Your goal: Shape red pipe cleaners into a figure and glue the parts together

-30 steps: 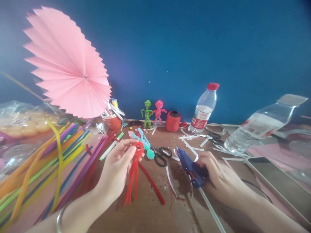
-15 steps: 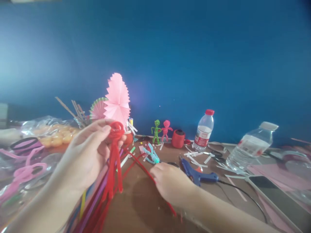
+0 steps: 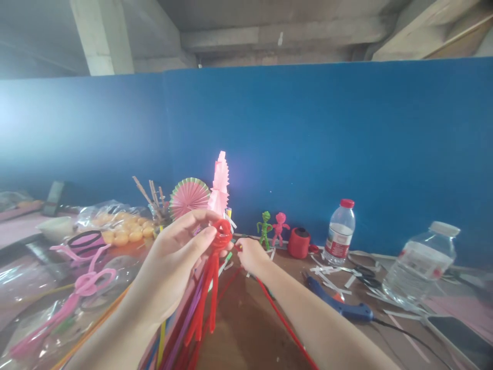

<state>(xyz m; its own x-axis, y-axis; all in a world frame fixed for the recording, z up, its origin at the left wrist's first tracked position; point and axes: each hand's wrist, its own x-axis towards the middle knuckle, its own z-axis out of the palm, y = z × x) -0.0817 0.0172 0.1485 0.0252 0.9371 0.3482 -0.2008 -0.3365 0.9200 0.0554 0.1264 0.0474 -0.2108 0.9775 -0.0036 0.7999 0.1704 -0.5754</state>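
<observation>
Red bundle point(image 3: 211, 288) hangs pinched between thumb and fingers of the left hand point(image 3: 169, 264), its coiled top held up and its strands dangling over the table point(image 3: 246, 318). Just beside it, the right hand point(image 3: 252, 256) is drawn narrow; whether it grips anything I cannot tell. Beyond the right hand stand a green figure point(image 3: 265, 229), a pink figure point(image 3: 280, 228) and a red pot point(image 3: 299, 244). To its right lies a blue glue gun point(image 3: 342, 303). Beyond the left hand rises a pink fan point(image 3: 219, 190).

The left hand point(image 3: 173, 257) is raised, thumb and fingers pinched; the right hand point(image 3: 252, 255), fingers curled, reaches toward the table's point(image 3: 246, 324) far edge.
</observation>
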